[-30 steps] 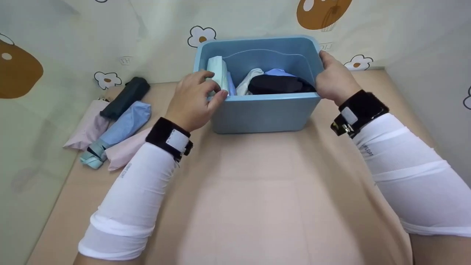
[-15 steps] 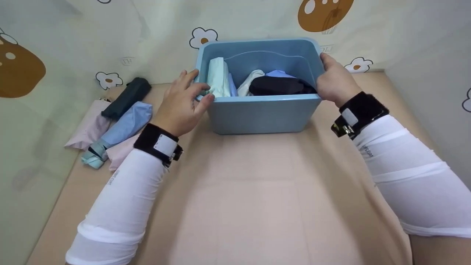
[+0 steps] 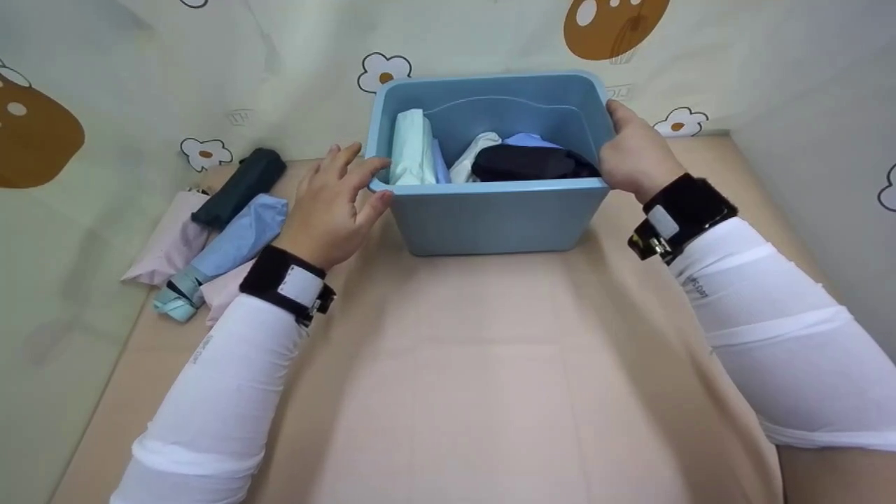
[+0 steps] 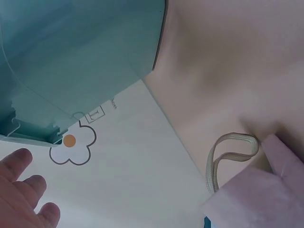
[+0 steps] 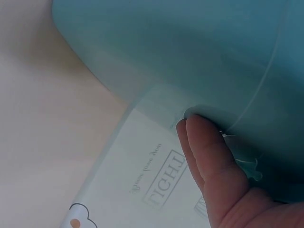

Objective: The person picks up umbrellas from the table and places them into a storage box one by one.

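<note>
A blue plastic bin (image 3: 500, 220) stands at the back of the table, with a mint-coloured folded bundle (image 3: 411, 148), a black bundle (image 3: 532, 162), and white and blue cloth-like pieces inside. At its right end my right hand (image 3: 638, 155) grips the rim; the right wrist view shows fingers (image 5: 206, 142) against the outer wall. By the left end my left hand (image 3: 332, 203) has its fingers spread, fingertips close to the rim. In the left wrist view those fingers (image 4: 35, 185) appear just apart from the bin's edge, holding nothing.
On the left lie several items resembling folded umbrellas: a dark green one (image 3: 241, 187), a blue one (image 3: 245, 224) with a teal end, and pink ones (image 3: 168, 241). A wrist loop (image 4: 223, 152) sticks out beside a pink piece. A patterned wall sheet (image 3: 301, 77) borders the back.
My left hand has moved left, off the mint bundle inside the bin to the left rim, its fingers spreading. The right hand has stayed on the right end.
</note>
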A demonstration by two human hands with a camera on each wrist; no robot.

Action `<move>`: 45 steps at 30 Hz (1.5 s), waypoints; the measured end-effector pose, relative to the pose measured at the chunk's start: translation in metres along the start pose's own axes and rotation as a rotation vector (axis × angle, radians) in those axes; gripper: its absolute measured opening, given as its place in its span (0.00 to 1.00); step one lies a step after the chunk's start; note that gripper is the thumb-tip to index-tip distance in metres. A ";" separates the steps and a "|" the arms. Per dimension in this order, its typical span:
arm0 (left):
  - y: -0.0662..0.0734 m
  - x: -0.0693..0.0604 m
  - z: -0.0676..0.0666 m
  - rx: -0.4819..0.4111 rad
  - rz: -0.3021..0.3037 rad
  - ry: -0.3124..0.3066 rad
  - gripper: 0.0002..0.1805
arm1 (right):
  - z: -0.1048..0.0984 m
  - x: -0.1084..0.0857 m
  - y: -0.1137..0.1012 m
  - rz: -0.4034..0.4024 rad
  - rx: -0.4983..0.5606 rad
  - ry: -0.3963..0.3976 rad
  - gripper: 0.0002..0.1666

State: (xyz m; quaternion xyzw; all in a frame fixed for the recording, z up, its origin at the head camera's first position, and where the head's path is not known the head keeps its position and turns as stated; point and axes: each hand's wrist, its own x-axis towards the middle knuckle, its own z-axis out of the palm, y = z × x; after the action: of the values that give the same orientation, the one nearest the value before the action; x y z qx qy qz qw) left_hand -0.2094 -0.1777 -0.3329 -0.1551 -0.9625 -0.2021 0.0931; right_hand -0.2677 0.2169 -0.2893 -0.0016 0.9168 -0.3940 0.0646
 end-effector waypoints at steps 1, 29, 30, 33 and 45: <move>0.000 0.000 0.000 0.006 0.000 0.000 0.38 | 0.000 0.000 0.000 0.001 0.002 -0.001 0.49; -0.048 -0.032 0.001 0.148 -0.381 -0.485 0.49 | -0.001 0.000 -0.001 0.025 0.015 -0.019 0.48; -0.049 -0.033 0.002 0.143 -0.383 -0.490 0.49 | -0.001 0.000 -0.001 0.027 0.017 -0.020 0.48; -0.051 -0.035 0.004 0.127 -0.403 -0.498 0.48 | -0.001 0.000 -0.001 0.032 0.018 -0.021 0.49; -0.057 -0.040 0.008 0.171 -0.374 -0.492 0.36 | 0.000 0.000 0.001 0.021 0.031 -0.006 0.50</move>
State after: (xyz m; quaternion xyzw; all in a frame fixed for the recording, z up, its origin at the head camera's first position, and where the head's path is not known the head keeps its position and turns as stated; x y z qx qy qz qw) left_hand -0.1919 -0.2345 -0.3703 -0.0115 -0.9814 -0.0906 -0.1688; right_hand -0.2672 0.2172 -0.2902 0.0078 0.9105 -0.4072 0.0718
